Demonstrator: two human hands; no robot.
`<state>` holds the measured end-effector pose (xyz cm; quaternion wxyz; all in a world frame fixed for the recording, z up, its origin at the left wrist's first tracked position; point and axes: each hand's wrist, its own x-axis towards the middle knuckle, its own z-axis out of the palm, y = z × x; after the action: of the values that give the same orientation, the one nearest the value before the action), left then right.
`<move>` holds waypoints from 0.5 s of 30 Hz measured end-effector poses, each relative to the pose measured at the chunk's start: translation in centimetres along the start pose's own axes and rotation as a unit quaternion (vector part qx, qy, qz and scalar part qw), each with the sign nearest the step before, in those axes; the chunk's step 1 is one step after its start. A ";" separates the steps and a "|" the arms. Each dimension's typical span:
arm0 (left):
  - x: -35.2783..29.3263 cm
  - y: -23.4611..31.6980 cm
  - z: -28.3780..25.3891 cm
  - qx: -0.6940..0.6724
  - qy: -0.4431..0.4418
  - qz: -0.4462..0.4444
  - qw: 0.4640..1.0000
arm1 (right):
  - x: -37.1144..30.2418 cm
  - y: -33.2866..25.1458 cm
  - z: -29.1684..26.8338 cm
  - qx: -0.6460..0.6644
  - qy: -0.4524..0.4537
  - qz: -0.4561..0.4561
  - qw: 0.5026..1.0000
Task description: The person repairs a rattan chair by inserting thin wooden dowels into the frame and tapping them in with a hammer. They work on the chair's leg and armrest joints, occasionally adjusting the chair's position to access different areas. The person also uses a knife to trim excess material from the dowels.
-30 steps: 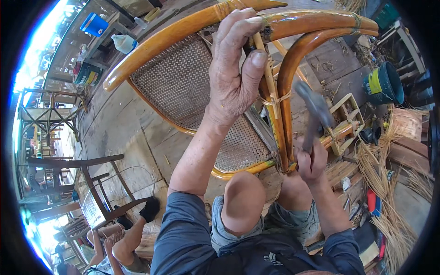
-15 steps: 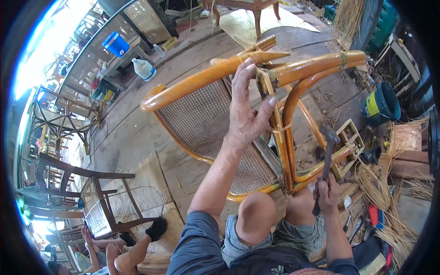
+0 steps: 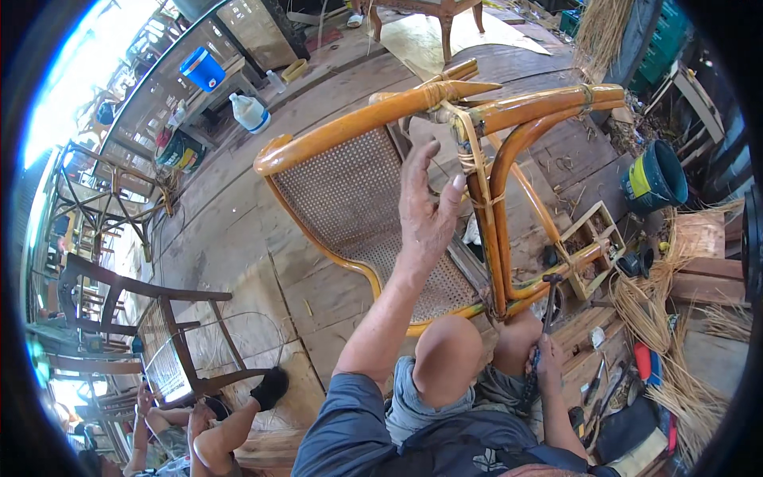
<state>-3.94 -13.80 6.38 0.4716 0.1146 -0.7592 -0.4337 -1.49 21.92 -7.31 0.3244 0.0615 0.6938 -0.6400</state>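
Note:
A glossy orange-brown rattan chair [image 3: 343,129] lies tipped over in front of my knees, with its woven cane panel [image 3: 342,191] facing me. My left hand [image 3: 427,219] hovers over the frame, fingers spread, holding nothing. Close to its fingertips, a pale binding strip [image 3: 468,147] wraps the joint where the curved poles meet. Low at my right knee, my right hand [image 3: 547,364] is closed round the handle of a hammer [image 3: 550,302]. The hammer's dark head points up, near the chair's lower pole; whether it touches the pole I cannot tell.
A wooden compartment box [image 3: 592,246] stands by the chair's right end, with a dark green bucket [image 3: 656,179] beyond. Loose fibre strips [image 3: 656,318] and hand tools lie at right. Another person [image 3: 211,445] sits lower left by a dark chair [image 3: 179,350]. A white jug [image 3: 249,114] stands behind.
My left hand has come off the rattan frame and opened away from it. My right hand has lowered the hammer toward my knee. The view has shifted slightly.

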 end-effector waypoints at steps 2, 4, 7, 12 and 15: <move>-1.7 -0.4 1.1 -0.119 0.010 -0.106 0.987 | 0.5 0.0 0.0 0.045 -0.005 0.011 0.999; -2.8 -0.1 2.3 -0.184 0.025 -0.147 0.972 | 0.7 -0.2 -0.1 0.058 -0.005 0.018 0.998; -3.0 2.1 2.7 -0.236 -0.025 -0.219 0.946 | 0.6 -0.5 0.2 0.045 -0.001 0.020 0.999; -4.0 1.4 4.2 -0.211 0.017 -0.231 0.950 | 0.3 -0.4 0.2 0.058 0.018 0.044 0.997; -4.9 1.5 4.7 -0.193 0.083 -0.212 0.954 | 0.5 0.3 -0.6 0.070 0.018 0.073 0.995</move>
<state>-4.85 -7.44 3.72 0.4430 0.2154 -0.5771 -0.6514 -2.01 22.39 -7.83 0.3530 0.1460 0.6464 -0.6605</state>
